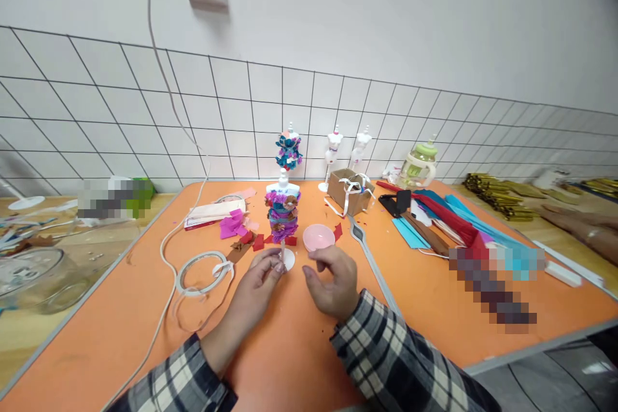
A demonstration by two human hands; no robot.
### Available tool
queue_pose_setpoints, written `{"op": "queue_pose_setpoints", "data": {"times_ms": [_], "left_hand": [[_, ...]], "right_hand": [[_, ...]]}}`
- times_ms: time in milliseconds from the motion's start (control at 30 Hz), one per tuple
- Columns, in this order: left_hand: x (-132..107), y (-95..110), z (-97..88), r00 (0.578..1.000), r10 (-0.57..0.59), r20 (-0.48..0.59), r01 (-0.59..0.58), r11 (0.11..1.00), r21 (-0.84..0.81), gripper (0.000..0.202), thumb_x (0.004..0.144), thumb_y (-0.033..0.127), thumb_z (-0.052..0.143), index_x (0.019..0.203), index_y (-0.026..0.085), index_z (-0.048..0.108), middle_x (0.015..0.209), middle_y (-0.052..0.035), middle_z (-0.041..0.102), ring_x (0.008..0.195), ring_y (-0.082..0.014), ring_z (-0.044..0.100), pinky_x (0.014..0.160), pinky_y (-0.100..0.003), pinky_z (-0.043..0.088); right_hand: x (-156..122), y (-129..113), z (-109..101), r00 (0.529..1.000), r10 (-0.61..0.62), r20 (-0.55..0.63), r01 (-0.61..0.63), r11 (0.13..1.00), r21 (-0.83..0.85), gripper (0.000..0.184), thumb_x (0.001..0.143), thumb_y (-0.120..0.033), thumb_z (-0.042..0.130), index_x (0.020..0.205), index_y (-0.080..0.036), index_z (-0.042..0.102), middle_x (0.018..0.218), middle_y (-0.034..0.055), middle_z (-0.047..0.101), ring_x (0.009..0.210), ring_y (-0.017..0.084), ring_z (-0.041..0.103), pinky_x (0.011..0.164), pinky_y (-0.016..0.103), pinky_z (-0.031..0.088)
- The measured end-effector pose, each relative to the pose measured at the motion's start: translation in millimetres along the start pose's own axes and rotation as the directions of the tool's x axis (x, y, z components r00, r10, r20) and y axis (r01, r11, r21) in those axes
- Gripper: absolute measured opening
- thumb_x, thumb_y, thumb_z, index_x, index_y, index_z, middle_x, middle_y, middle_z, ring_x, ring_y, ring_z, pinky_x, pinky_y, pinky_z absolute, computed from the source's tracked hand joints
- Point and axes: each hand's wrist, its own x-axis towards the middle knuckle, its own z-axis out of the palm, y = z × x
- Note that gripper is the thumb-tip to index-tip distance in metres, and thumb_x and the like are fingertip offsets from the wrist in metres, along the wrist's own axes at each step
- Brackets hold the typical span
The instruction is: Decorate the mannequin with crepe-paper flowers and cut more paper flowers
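Paper flowers wrap the small mannequin stand [282,211] on the orange desk [290,347]; it looks light, top-heavy and crushable, best held at its thin stem or round base. Left hand [258,280] pinches that stem. Right hand [333,283] rests loosely curled, holding nothing, beside the pink bowl [318,237]. Tape roll [200,273] and paper scraps [234,225] crowd nearby.

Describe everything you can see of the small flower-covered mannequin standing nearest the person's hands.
The mannequin is a small white dress form, seemingly plastic, upright on a thin stem over a round white base. A white knob and bare shoulders top it; below, the torso is wrapped in purple, pink and teal paper-like flowers. It stands on the orange table, beside a pink bowl. The left hand pinches at the stem just above the base; the right hand is close but apart from it.
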Motion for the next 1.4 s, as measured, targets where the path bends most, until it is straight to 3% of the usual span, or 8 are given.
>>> {"op": "queue_pose_setpoints", "data": {"times_ms": [133,333,567,867,1067,1233,1333,1400], "left_hand": [[-11,1,10.9,0.989,-0.114,0.096,0.139,0.939,-0.316,0.037,0.089,0.053,0.066,0.097,0.018,0.073,0.103,-0.0118,0.074,0.103,-0.0287,0.066,0.099,-0.047,0.050],[-13,-1,18.5,0.966,-0.236,0.102,0.247,0.744,-0.620,0.022,0.085,0.035,0.076,0.095,0.016,0.074,0.100,-0.0102,0.076,0.094,-0.0209,0.070,0.091,-0.035,0.058],[-13,1,14.6,0.946,-0.305,0.112,0.296,0.667,-0.684,0.021,0.079,0.031,0.082,0.094,0.017,0.078,0.100,-0.0067,0.078,0.094,-0.0166,0.071,0.094,-0.029,0.057],[-11,11,13.9,0.970,-0.229,0.084,0.242,0.859,-0.452,0.046,0.074,0.057,0.080,0.094,0.015,0.080,0.097,-0.0113,0.080,0.100,-0.0279,0.070,0.102,-0.044,0.051],[-3,7,5.1,0.989,-0.135,-0.058,0.127,0.983,-0.134,0.038,0.076,0.054,0.076,0.089,0.019,0.080,0.099,-0.0097,0.080,0.103,-0.0311,0.068,0.100,-0.043,0.049],[17,-11,-4.7,0.979,-0.037,-0.201,0.055,0.995,0.083,0.040,0.077,0.057,0.070,0.085,0.019,0.079,0.114,-0.0136,0.073,0.111,-0.0349,0.064,0.106,-0.051,0.044],[30,-17,-7.9,0.979,0.038,-0.198,0.000,0.983,0.186,0.034,0.073,0.054,0.074,0.078,0.021,0.081,0.139,-0.0130,0.060,0.131,-0.0386,0.051,0.115,-0.052,0.033],[36,-18,-7.5,0.984,0.081,-0.156,-0.043,0.972,0.231,0.028,0.073,0.049,0.075,0.078,0.022,0.082,0.139,-0.0109,0.059,0.132,-0.0375,0.050,0.115,-0.050,0.034]], "right_hand": [[-20,1,6,0.961,0.020,0.276,-0.010,0.999,-0.039,0.010,0.089,-0.030,0.065,0.093,-0.021,0.069,0.080,0.0038,0.071,0.074,0.017,0.065,0.064,0.030,0.049],[-21,7,11,0.944,0.090,0.317,-0.049,0.990,-0.136,0.010,0.092,-0.029,0.066,0.091,-0.022,0.073,0.082,0.0044,0.073,0.081,0.018,0.067,0.072,0.030,0.050],[-24,13,10,0.943,0.087,0.322,-0.096,0.995,0.012,0.013,0.093,-0.022,0.064,0.097,-0.021,0.076,0.086,0.0044,0.076,0.080,0.016,0.070,0.072,0.027,0.054],[-17,4,10,0.927,0.275,0.257,-0.314,0.941,0.126,0.008,0.085,-0.018,0.066,0.083,-0.020,0.074,0.077,0.0040,0.072,0.066,0.014,0.066,0.054,0.022,0.050],[-13,4,12,0.894,0.399,0.202,-0.433,0.886,0.165,0.009,0.085,-0.023,0.068,0.080,-0.020,0.075,0.076,0.0040,0.072,0.065,0.013,0.065,0.048,0.020,0.047],[24,1,2,0.976,0.179,0.125,-0.194,0.973,0.122,0.012,0.090,-0.018,0.065,0.087,-0.021,0.077,0.082,0.0045,0.073,0.074,0.014,0.067,0.064,0.025,0.053],[55,-4,1,0.999,0.021,0.028,-0.022,0.998,0.055,0.012,0.091,-0.017,0.066,0.094,-0.021,0.078,0.082,0.0043,0.071,0.074,0.013,0.066,0.067,0.026,0.053],[72,-8,3,0.999,-0.027,-0.036,0.027,1.000,0.001,0.011,0.091,-0.019,0.067,0.093,-0.019,0.078,0.080,0.0044,0.070,0.073,0.013,0.065,0.068,0.027,0.053]]}}
